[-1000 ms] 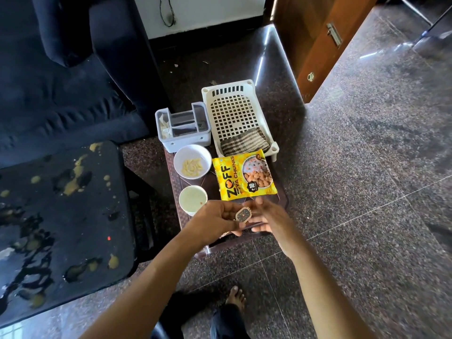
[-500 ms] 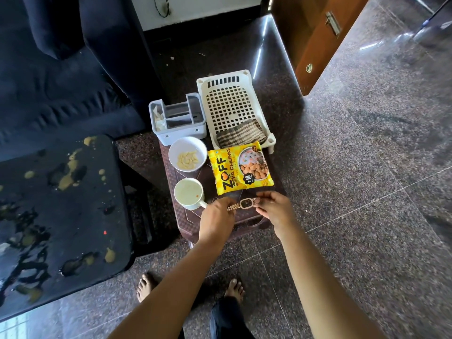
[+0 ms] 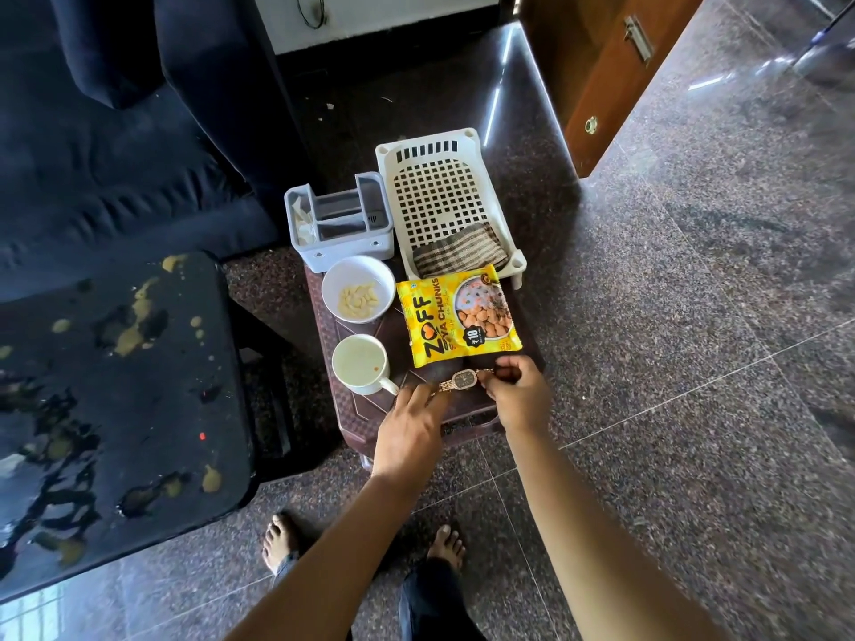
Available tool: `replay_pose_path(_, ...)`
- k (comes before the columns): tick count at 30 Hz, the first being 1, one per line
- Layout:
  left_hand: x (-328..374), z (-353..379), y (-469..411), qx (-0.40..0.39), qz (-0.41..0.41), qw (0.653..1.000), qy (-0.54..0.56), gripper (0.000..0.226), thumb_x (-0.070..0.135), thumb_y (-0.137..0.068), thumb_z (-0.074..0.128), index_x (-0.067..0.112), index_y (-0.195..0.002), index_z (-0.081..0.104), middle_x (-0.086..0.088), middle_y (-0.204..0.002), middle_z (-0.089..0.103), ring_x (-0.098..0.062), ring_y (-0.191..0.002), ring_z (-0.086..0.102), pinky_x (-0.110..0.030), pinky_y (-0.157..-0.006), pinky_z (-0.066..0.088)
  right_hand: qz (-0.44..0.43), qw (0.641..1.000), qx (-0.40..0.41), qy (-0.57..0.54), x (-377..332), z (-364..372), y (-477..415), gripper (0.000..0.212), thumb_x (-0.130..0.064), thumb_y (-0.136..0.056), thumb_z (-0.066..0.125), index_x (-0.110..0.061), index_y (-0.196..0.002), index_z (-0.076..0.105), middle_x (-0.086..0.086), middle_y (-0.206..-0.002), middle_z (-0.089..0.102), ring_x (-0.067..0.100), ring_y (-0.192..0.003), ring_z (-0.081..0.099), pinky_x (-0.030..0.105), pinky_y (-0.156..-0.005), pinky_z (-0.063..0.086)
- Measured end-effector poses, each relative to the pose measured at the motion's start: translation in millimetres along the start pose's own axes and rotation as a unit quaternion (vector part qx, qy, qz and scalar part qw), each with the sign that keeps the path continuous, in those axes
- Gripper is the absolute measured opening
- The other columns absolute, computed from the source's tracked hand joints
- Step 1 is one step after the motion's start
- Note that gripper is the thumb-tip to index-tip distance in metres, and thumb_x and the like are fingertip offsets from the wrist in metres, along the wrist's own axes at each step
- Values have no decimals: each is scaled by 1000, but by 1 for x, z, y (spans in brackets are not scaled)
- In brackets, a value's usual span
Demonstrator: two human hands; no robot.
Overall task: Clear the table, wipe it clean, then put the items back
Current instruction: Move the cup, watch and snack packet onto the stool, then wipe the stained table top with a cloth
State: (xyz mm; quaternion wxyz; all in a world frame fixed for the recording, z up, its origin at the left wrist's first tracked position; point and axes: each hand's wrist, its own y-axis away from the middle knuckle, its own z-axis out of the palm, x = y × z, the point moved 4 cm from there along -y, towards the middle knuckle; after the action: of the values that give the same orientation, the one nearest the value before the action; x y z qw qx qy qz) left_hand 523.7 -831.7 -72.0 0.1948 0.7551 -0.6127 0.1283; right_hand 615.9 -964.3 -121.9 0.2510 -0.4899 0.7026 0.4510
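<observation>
The gold wristwatch [image 3: 464, 379] lies stretched flat along the near edge of the brown plastic stool [image 3: 370, 423], dial up, just clear of the packet above it. The right hand [image 3: 518, 395] pinches the strap end at the watch's 3 o'clock with curled fingers. The left hand [image 3: 409, 427] reaches in from 7 o'clock with fairly straight fingers meeting the other strap end; whether it pinches or only touches cannot be told. Holding both ends seems meant to lay the band out straight rather than in a heap. At 12 o'clock, almost touching, sits the yellow soya chunks packet [image 3: 460, 314]. A white mug [image 3: 361, 370] of pale liquid stands at 9 o'clock, its handle near the left fingertips, and a white bowl [image 3: 358, 289] of pale pieces at 11. Farther toward 12 are a grey organiser [image 3: 342, 252] and a white lattice basket [image 3: 416, 145] holding a striped cloth [image 3: 458, 256]. Well off at 9 o'clock the black table [image 3: 115, 386] shows yellow spills, so the stool likely serves as parking while wiping is yet to come.
</observation>
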Motion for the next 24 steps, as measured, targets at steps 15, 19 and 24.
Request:
replay_pose_path(15, 11, -97, -118, -24, -8, 1000, -12, 49, 42, -96, 45, 17, -138, 40, -4, -144, 39, -22, -132, 36, -38, -102, 38, -278, 952, 15, 126, -149, -27, -64, 24, 1, -84, 61, -12, -103, 67, 9, -102, 64, 22, -90, 60, 31, -75, 49)
replay_pose_path(19, -2, -80, -141, -132, -38, 989, -58, 57, 53, -95, 40, 15, -138, 39, -10, -141, 41, -27, -131, 38, -43, -104, 35, -322, 878, -150, 319, -175, 17, -104, 36, 0, -85, 57, -14, -118, 62, 8, -121, 60, 26, -112, 54, 38, -91, 47)
replay_pose_path(24, -13, -68, -152, -169, -46, 983, -59, 60, 57, -94, 35, 16, -137, 42, -12, -139, 45, -31, -129, 41, -44, -104, 36, -302, 761, -246, 519, -180, 48, -138, 49, -6, -87, 55, -21, -133, 48, 8, -134, 52, 28, -119, 51, 41, -97, 45)
